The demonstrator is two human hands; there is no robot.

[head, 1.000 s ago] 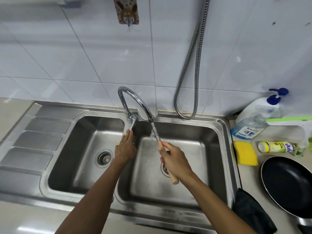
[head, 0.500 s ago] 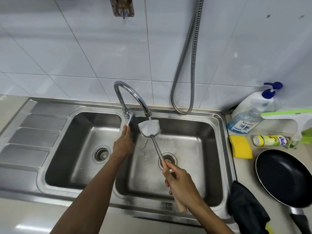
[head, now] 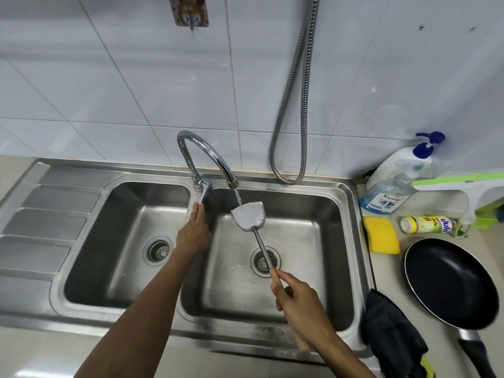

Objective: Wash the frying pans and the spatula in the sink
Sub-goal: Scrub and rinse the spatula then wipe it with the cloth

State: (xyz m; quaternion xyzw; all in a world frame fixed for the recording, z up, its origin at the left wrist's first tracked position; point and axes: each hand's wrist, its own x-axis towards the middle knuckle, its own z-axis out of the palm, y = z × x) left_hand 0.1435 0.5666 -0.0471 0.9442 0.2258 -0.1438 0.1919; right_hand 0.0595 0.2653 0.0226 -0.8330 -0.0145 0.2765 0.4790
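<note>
My right hand (head: 302,306) grips the wooden handle of a metal spatula (head: 249,218). Its blade sits under the stream from the curved faucet (head: 207,156), over the right basin of the steel sink (head: 351,241). Fingers of my left hand (head: 194,233) reach up to the faucet lever (head: 203,190) and touch it. One black frying pan (head: 450,282) rests on the counter to the right of the sink, handle toward me.
A yellow sponge (head: 381,238) lies beside the sink's right rim. Behind it stand soap bottles (head: 390,192) and a small lying bottle (head: 426,224). A dark cloth (head: 392,336) drapes at the front right. A metal hose (head: 293,110) hangs on the tiled wall. The drainboard (head: 41,222) is at the left.
The spatula blade has turned flat and come out under the running water. My right hand drew back toward me along the handle. My left hand stays at the faucet lever.
</note>
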